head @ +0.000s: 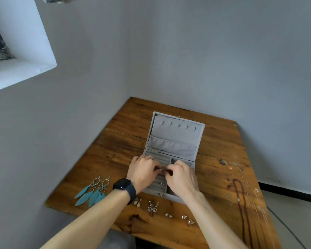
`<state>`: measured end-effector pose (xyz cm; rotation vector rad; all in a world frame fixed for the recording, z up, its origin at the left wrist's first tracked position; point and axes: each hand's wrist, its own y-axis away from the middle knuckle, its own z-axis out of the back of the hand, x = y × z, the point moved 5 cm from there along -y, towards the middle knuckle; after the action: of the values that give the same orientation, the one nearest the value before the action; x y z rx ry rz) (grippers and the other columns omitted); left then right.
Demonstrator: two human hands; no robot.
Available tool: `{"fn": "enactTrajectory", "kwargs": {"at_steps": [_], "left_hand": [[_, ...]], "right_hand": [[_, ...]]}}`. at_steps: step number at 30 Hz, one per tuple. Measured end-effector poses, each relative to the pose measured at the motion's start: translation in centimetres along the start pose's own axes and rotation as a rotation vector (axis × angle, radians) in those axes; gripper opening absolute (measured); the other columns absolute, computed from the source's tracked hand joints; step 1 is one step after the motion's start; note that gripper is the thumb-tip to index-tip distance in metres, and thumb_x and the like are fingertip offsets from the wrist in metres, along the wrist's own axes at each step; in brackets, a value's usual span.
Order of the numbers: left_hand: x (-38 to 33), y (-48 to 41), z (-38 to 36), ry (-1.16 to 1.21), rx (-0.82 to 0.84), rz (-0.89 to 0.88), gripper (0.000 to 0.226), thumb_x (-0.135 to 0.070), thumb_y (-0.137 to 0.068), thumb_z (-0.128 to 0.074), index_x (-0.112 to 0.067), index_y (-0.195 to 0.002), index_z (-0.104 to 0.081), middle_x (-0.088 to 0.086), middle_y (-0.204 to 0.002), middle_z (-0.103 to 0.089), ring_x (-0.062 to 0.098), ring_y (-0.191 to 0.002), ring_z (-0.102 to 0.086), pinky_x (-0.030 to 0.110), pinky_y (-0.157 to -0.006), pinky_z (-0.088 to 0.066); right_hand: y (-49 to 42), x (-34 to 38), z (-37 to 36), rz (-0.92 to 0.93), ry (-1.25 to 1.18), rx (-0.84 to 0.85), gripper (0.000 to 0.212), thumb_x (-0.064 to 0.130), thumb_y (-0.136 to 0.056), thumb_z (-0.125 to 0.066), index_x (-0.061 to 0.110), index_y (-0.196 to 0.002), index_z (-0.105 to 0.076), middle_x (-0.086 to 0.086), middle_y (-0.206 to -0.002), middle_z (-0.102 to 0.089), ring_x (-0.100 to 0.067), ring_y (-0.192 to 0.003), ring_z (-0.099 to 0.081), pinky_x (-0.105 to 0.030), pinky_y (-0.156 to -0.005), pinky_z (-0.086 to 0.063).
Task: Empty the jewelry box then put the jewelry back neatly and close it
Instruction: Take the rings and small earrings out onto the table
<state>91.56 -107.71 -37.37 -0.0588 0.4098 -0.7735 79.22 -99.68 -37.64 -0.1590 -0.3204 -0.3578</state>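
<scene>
Jewelry box [174,139] open, fingers of left hand [144,170] and right hand [182,177] pinching a small piece [164,170].

tiny held item [164,170] indistinct, necklace [243,214] cut off

A jewelry box [174,137] is set mid-table on the wooden table [115,141], its lid raised behind the tray. Feather earrings [92,191] are laid to its left. Small earrings [152,207] are lined up before it, and a bead necklace [241,203] is stretched along the right edge. The left hand [144,170] and right hand [181,175] are held together over the ring rolls, where studs [162,184] are lodged.
</scene>
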Motion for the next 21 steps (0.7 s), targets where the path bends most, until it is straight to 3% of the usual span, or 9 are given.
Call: {"fn": "enactTrajectory", "kwargs": {"at_steps": [5,8,10,12,21], "left_hand": [[2.0,1.5,1.4,0.140,-0.025,0.067,0.020,-0.040,-0.095,-0.060,-0.034,-0.111,-0.070,-0.012,-0.109,-0.070,0.011,-0.105,-0.060,0.037,-0.096,-0.047],[2.7,3.8,3.3,0.213,-0.088,0.079,0.019,-0.037,-0.094,-0.064,-0.033,-0.111,-0.071,-0.014,-0.103,-0.071,0.003,-0.096,-0.061,0.027,-0.085,-0.054],[3.2,5.8,4.4,0.278,-0.098,0.093,0.018,-0.036,-0.093,-0.066,-0.035,-0.111,-0.070,-0.019,-0.101,-0.069,-0.005,-0.093,-0.060,0.018,-0.081,-0.053],[4.0,8.2,4.9,0.335,-0.083,0.121,0.017,-0.040,-0.091,-0.067,-0.039,-0.108,-0.069,-0.024,-0.097,-0.067,-0.008,-0.094,-0.058,0.016,-0.080,-0.052],[4.8,16.5,2.6,0.417,-0.022,0.191,0.018,-0.036,-0.089,-0.071,-0.036,-0.107,-0.072,-0.019,-0.100,-0.067,-0.004,-0.092,-0.060,0.019,-0.081,-0.053]], "right_hand": [[-0.3,0.1,0.2,-0.026,-0.044,-0.009,0.021,0.034,-0.095,-0.061,0.026,-0.111,-0.072,0.002,-0.111,-0.064,-0.016,-0.102,-0.062,-0.029,-0.086,-0.052],[0.9,0.6,1.3,-0.062,-0.150,-0.071,0.015,0.034,-0.094,-0.063,0.028,-0.105,-0.072,0.007,-0.102,-0.069,-0.011,-0.094,-0.064,-0.023,-0.079,-0.052],[3.0,1.5,2.2,-0.081,-0.268,-0.126,0.013,0.031,-0.094,-0.065,0.027,-0.105,-0.071,0.011,-0.099,-0.071,-0.004,-0.090,-0.064,-0.014,-0.074,-0.049],[6.0,2.6,2.5,-0.092,-0.373,-0.149,0.014,0.029,-0.093,-0.066,0.027,-0.106,-0.071,0.015,-0.097,-0.070,0.002,-0.086,-0.063,-0.007,-0.072,-0.046],[15.9,6.1,-2.9,-0.130,-0.486,-0.148,0.008,0.032,-0.090,-0.070,0.033,-0.098,-0.071,0.024,-0.088,-0.068,0.009,-0.081,-0.061,-0.004,-0.068,-0.045]]}}
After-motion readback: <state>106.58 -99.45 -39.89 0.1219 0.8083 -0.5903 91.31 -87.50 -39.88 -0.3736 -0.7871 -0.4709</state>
